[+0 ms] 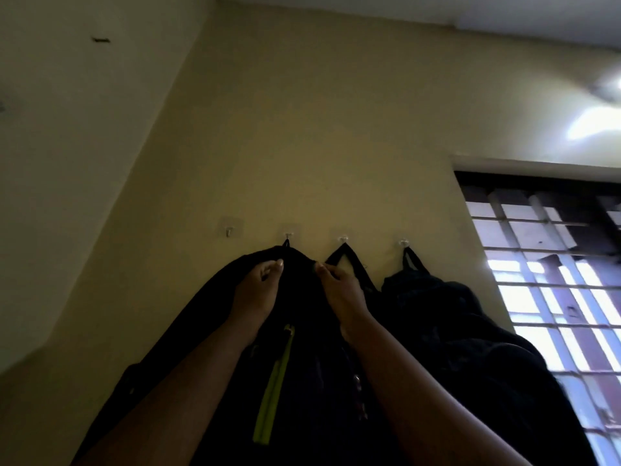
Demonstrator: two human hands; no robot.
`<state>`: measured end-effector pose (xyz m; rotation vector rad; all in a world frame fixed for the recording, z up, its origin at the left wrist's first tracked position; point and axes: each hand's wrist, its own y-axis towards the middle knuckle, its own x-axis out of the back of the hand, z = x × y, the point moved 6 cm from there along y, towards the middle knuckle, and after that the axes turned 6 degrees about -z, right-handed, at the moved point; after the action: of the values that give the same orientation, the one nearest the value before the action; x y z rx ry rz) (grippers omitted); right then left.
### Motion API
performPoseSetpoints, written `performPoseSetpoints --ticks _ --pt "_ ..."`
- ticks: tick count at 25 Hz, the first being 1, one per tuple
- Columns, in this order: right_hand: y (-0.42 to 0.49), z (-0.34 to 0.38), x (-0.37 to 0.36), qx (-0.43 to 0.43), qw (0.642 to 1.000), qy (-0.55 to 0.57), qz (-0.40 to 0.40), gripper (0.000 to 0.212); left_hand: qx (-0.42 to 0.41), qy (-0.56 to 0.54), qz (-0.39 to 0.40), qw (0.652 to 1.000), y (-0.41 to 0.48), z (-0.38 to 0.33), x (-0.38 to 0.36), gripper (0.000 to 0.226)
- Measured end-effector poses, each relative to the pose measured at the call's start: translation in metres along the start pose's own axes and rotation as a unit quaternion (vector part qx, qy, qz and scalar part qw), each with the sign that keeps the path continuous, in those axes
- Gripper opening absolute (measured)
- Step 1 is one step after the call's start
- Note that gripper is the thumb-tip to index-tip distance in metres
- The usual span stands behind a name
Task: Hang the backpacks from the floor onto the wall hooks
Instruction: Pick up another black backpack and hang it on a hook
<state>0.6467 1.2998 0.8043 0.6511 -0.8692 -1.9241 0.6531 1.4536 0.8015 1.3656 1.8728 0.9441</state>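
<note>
Left hand (pixel 258 292), right hand (pixel 339 290), fingers (pixel 277 264) pinching backpack (pixel 302 331) top edge (loop over hook (pixel 288 235)), free hook (pixel 229 231) leftward

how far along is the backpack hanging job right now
Done: a black backpack hangs from the rightmost hook, and a strap is looped on the third hook. In hand: the left hand and right hand hold the top of the green-zipped backpack, whose loop is at the second hook. Left: letting go. The leftmost hook is bare; the floor is out of view.
</note>
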Motion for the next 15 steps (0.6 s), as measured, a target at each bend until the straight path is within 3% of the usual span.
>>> performPoseSetpoints --ticks 4,7,15 --pt "-0.078 -0.003 0.054 -0.079 0.997 -0.010 0.015 0.046 0.060 -0.050 0.018 0.997 -0.073 -0.009 0.012 0.048" --pt "-0.141 0.004 0.090 -0.135 0.991 0.011 0.007 0.040 0.077 -0.072 0.057 0.993 -0.132 -0.018 0.014 0.048" --pt "-0.360 0.053 0.196 -0.228 0.969 -0.012 -0.096 0.050 0.236 -0.169 0.186 0.939 -0.339 -0.036 0.029 0.061"
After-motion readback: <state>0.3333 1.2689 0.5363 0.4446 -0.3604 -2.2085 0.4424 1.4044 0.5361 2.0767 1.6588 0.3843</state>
